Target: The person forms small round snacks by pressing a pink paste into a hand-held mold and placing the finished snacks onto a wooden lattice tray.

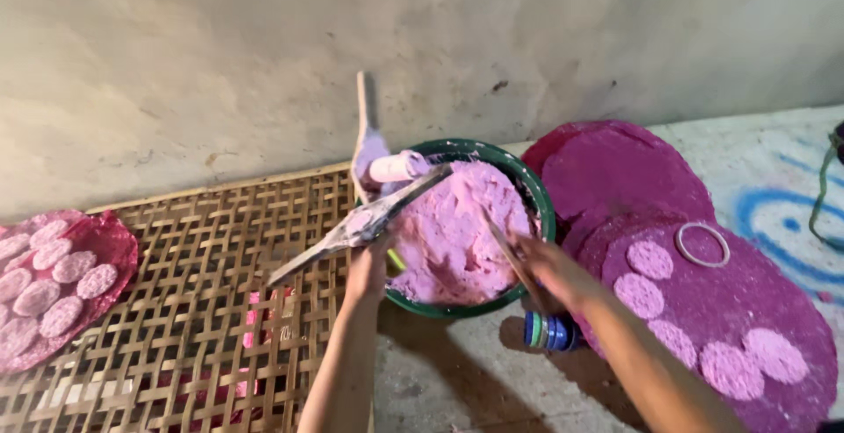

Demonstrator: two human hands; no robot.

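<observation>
Nearest the camera, two bare forearms reach up from the bottom edge toward a green basin, the left one rising almost straight and the right one slanting in from the lower right. The left hand is closed around the lower end of a long flat metal blade smeared with pink paste, held at a slant so its far end lies across the basin's left rim. The right hand is closed on a thin stick-like tool whose tip pokes into the pink mass; motion blur hides the fingers' exact grip. Largest of the things around them is the woven bamboo mat spread on the floor to the left, and on its far left edge lies a round pink sheet carrying about nine pale pink patties. To the right lie at least two overlapping round magenta sheets; the nearer one bears five pale pink patties and one thin white ring. The green basin sits between mat and sheets, heaped nearly full with pink dough. At its back left rim rest a paste-coated wooden stick and a short pale roller-like piece. Just under the right wrist stands one small blue and green container on the concrete floor.
</observation>
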